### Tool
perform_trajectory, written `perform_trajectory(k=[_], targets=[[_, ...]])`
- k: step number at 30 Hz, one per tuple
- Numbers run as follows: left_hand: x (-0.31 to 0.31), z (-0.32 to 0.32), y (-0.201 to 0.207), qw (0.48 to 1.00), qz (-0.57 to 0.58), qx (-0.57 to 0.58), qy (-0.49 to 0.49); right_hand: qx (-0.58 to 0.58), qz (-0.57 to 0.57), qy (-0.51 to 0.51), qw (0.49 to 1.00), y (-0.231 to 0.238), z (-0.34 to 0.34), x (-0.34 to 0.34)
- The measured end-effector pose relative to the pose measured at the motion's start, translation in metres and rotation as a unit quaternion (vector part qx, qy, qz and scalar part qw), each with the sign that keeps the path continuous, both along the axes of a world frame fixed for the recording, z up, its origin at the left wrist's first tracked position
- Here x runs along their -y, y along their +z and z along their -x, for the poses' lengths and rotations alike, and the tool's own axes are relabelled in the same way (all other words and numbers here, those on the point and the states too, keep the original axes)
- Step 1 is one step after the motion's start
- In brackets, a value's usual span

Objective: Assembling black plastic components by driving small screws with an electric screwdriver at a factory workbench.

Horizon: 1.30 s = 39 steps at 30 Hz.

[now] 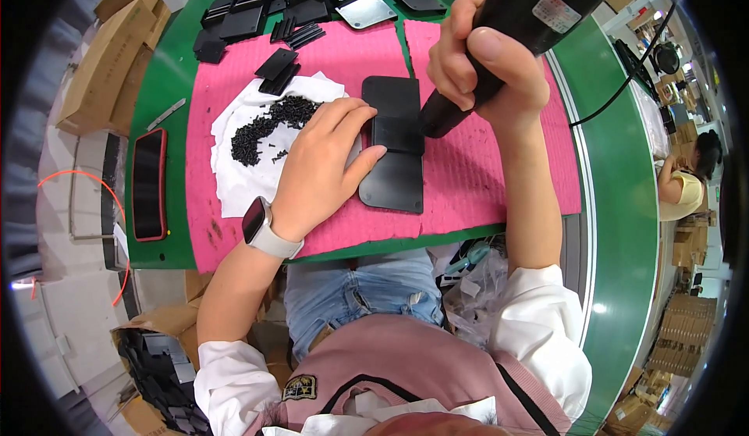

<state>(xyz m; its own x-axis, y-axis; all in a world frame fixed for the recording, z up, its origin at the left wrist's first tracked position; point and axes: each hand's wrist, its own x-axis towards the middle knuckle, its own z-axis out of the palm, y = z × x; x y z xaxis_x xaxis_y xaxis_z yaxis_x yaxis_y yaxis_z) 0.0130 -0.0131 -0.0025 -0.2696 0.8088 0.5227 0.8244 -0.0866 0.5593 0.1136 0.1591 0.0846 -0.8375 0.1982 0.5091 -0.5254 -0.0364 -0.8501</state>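
Note:
My right hand (499,65) is closed round a black electric screwdriver (485,77), which slants down to the left. Its nose meets the right edge of a black hinged panel (396,112), near the seam across the panel's middle; the bit itself is hidden. The panel lies flat on a pink foam mat (468,178). My left hand (324,155) holds the panel's left edge, thumb and fingertips curled against it. Under and beside that hand, a pile of small black screws (253,135) rests on a crumpled white cloth (234,186).
Several black panels (250,14) are stacked along the far table edge, with narrow black strips (300,35) nearby. Two small black plates (277,69) touch the cloth. At left lie a red-cased phone (150,186) and a utility knife (166,114). A black cable (616,96) hangs at right.

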Motion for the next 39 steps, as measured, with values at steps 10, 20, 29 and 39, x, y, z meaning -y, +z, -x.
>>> perform_trajectory(k=[10,20,29,39], targets=[[-0.008,-0.004,0.015,0.989,0.098,-0.098,0.050,0.013,-0.028,-0.132,0.991,0.018,-0.019,0.006],[-0.044,-0.042,0.032,0.948,0.201,-0.206,0.133,0.271,-0.161,-0.416,0.853,-0.054,-0.048,-0.089],[-0.019,0.033,0.034,0.941,0.151,0.304,-0.013,0.003,-0.487,-0.336,0.806,-0.050,-0.031,0.008],[-0.008,0.036,0.018,0.917,-0.039,0.395,-0.040,-0.066,-0.680,-0.221,0.696,-0.047,-0.019,0.056]])
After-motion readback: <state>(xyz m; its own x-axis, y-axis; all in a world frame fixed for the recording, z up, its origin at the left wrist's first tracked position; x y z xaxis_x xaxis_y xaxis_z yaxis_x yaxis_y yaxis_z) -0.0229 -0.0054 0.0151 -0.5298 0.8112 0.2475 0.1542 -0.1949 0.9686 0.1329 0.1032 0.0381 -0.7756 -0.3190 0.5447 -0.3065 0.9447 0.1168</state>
